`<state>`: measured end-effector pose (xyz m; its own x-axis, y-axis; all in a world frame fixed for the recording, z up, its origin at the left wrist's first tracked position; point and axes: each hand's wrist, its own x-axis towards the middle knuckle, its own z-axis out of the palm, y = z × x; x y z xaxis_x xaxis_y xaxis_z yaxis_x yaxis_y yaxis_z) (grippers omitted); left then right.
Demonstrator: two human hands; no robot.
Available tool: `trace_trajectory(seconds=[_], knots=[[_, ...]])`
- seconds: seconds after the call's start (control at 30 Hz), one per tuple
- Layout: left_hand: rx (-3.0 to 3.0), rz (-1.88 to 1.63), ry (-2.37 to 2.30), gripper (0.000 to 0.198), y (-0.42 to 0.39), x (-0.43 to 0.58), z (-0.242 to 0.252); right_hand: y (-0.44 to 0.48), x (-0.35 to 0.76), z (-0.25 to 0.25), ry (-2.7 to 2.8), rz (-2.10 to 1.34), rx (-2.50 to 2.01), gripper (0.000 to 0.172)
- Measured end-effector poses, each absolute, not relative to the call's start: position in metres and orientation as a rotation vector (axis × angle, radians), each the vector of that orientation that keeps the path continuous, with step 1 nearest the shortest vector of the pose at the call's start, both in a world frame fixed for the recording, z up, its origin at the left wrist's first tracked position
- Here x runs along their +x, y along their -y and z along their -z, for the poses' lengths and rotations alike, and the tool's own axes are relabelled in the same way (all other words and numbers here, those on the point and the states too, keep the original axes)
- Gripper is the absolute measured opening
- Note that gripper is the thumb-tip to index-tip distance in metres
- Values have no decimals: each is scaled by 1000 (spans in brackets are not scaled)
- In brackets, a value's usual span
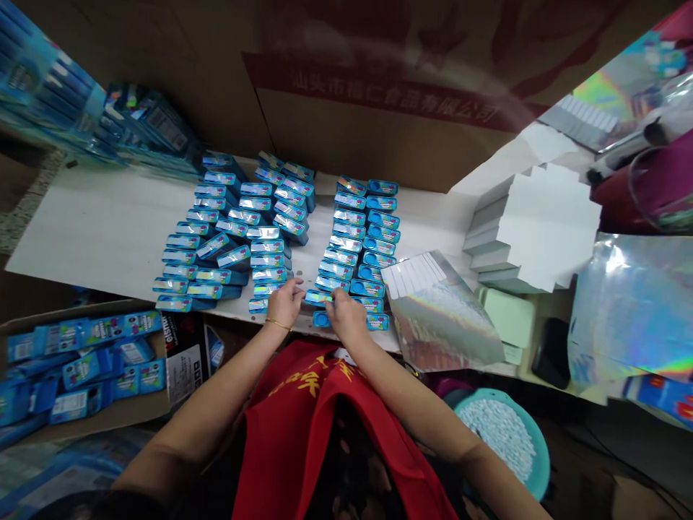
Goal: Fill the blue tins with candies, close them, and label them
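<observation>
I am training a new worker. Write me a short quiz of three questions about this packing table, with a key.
1. True or false: both hands touch one blue box at the near edge of the table.
2. Which hand wears a thin bracelet?
A. left hand
B. right hand
C. neither
3. Fill in: the teal tub beside the person's right arm holds small ____ pieces.

Key
1. True. The box lies between the fingers of both hands, in front of the rows of blue boxes.
2. A.
3. White.
</observation>
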<state>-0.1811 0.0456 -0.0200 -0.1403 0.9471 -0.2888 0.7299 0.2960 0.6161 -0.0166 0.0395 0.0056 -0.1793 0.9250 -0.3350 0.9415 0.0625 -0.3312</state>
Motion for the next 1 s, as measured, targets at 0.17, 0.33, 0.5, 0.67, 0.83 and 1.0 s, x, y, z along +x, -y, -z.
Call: trace_trajectory(seconds=[0.17,0.33,0.5,0.67,0.83,1.0], knots=[[1615,-330,-1973,31,-46,-176,24,-30,-5,-8,-2567,556,1549,37],[1745,-154,-2003,33,-53,-177,20,-35,10,-4,-2665,667,1501,38],[1888,-645,-1927,30,-84,-138,-5,-54,99,-5,-2618,900,2258,32],[2219,-441,-1428,36,-146,-4,-21,-85,203,-2,-2434,700,2871,29],[1989,81,-1437,35,-203,105,10,-108,242,11,-2464,651,2970,27],[1908,75,-1344,25,-215,122,37,-123,254,12,-2544,435,2731,28]])
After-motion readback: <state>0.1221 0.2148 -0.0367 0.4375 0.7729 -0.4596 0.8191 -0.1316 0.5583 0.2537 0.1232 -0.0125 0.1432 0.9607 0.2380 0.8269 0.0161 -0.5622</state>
